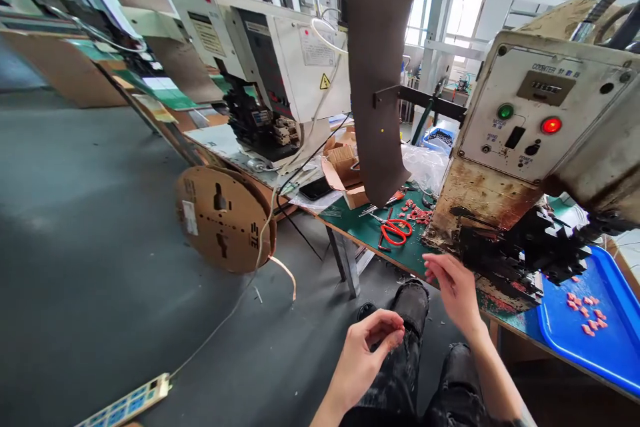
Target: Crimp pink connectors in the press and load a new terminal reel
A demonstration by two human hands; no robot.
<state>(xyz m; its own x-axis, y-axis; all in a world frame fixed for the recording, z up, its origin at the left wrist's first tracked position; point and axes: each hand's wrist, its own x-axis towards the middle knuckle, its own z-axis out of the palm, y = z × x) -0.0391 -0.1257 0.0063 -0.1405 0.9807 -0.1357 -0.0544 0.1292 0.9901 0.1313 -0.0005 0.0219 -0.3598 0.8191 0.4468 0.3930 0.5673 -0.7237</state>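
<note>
My left hand (369, 351) hovers above my lap, its thumb and fingertips pressed together. Whatever the pinch holds, if anything, is too small to make out. My right hand (456, 290) is raised at the front edge of the green-topped table, fingers apart and nothing visible in them. Just beyond it stands an old press machine (465, 197) with a lit red light and a black tool head (520, 247). Red-handled scissors (397, 231) lie on the table, beside a pile of small red pieces (417, 213).
A blue tray (615, 320) at the right carries several small pinkish-red pieces (590, 327). A brown strip (383, 80) hangs over the table near an opened cardboard box (345, 170). Left are a cardboard reel (227, 220), a white machine (305, 73) and a power strip (130, 407) with its cable on the floor.
</note>
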